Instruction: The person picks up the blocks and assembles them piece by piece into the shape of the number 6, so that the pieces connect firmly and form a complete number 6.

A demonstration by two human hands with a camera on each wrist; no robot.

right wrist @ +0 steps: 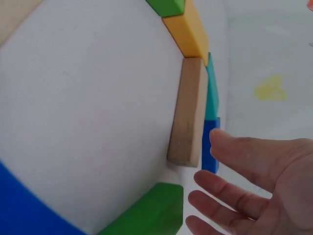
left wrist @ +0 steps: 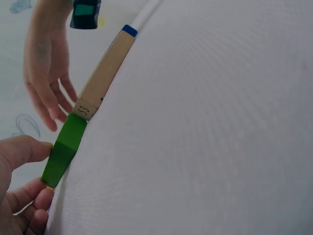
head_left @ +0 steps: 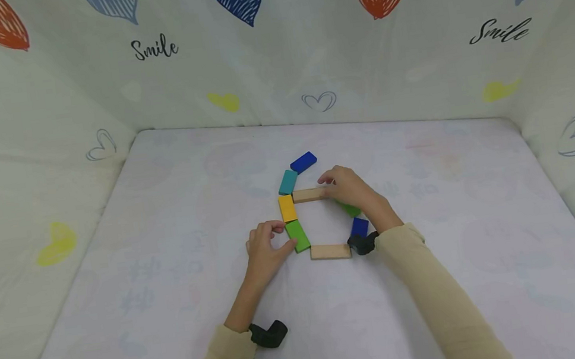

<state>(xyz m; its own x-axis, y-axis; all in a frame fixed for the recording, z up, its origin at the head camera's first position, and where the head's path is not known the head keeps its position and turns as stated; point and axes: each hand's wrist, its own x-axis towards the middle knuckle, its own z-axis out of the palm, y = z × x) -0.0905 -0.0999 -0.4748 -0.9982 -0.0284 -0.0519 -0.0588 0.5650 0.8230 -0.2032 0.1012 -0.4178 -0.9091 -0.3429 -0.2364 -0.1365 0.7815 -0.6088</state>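
Observation:
Toy blocks lie on the white tabletop, joined in a rough ring. My left hand (head_left: 266, 251) is at the ring's left side, its thumb and fingertips touching the outer side and one end of a green block (left wrist: 65, 147). My right hand (head_left: 351, 189) is at the right end of the upper plain wooden block (right wrist: 188, 115), thumb and fingers spread, with nothing between them. A yellow block (head_left: 287, 208) meets the green one's far end. Below my right hand lie a second green block (head_left: 350, 210) and a blue block (head_left: 360, 227), both partly hidden.
Beyond the yellow block a teal block (head_left: 288, 182) and another blue block (head_left: 303, 162) curve outward. A second plain wooden block (head_left: 331, 251) forms the near side. Cloth (head_left: 315, 56) printed with hearts hangs behind the table. Black wrist cameras (head_left: 270, 334) sit at the sleeves.

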